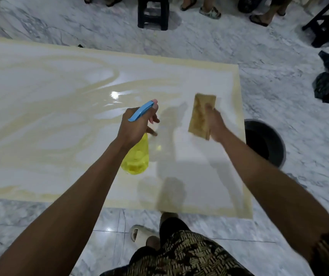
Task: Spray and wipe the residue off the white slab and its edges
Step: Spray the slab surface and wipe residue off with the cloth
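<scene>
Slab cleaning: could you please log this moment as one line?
left hand: holds spray bottle | right hand: holds sponge above slab | residue: remains, mostly left

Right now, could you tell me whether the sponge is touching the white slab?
Cannot tell. In the head view the right hand grips the sponge over the slab, but looking from above, neither a gap nor contact shows plainly.
</scene>
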{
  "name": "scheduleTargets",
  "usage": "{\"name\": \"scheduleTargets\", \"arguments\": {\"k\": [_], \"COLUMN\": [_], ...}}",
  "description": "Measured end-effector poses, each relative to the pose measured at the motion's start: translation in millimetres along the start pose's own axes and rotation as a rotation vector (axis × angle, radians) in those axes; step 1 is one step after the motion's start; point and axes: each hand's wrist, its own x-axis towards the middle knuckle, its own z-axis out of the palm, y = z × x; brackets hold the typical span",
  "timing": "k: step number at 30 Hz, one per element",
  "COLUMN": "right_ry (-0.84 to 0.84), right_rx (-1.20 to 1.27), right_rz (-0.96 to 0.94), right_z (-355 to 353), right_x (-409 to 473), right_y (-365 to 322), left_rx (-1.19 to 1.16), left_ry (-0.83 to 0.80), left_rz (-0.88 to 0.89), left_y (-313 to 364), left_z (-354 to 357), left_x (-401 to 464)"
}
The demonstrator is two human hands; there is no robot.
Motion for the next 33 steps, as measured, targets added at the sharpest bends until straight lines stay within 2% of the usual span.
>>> {"name": "scheduleTargets", "arguments": {"k": [2, 4, 6, 8, 12, 15, 22, 28, 33], "right_ry": [0.11, 0.121, 0.105, 0.048, -0.07, -0.024, -0.081, -0.146, -0.282], "right_rx": [-0.249, -0.461, -0.635, -0.802, -1.212, -1.276, -1.351, -1.375, -1.336], "right_rz": [-0.19, -0.356, -0.424, -0.409, -0.316, -0.379, -0.532, -0.489, -0.41], "right_z": [5, 11, 18, 40, 91, 105, 102, 103, 112], "right_x": [56, 123, 201, 266, 284, 257, 156, 29, -98], "right_y": [-45, -79, -93, -100, -63, -22, 47, 135, 194], "left_rx": [0.02, 0.056, 0.078, 0.08, 0.085, 0.084, 0.118, 0.095, 0.097], "left_ry": [-0.004, 0.008, 0.024, 0.033, 0.047, 0.049, 0.024, -0.002, -0.024], "left_rz": [0.001, 0.037, 0.078, 0.081, 0.051, 0.014, -0.036, -0.056, -0.051], "left_y": [8, 11, 10, 4, -10, -18, -19, -37, -66], "left_z": [0, -3, -6, -9, -13, -18, -28, -47, -68], "left_x": [27, 55, 80, 107, 130, 131, 92, 19, -58]}}
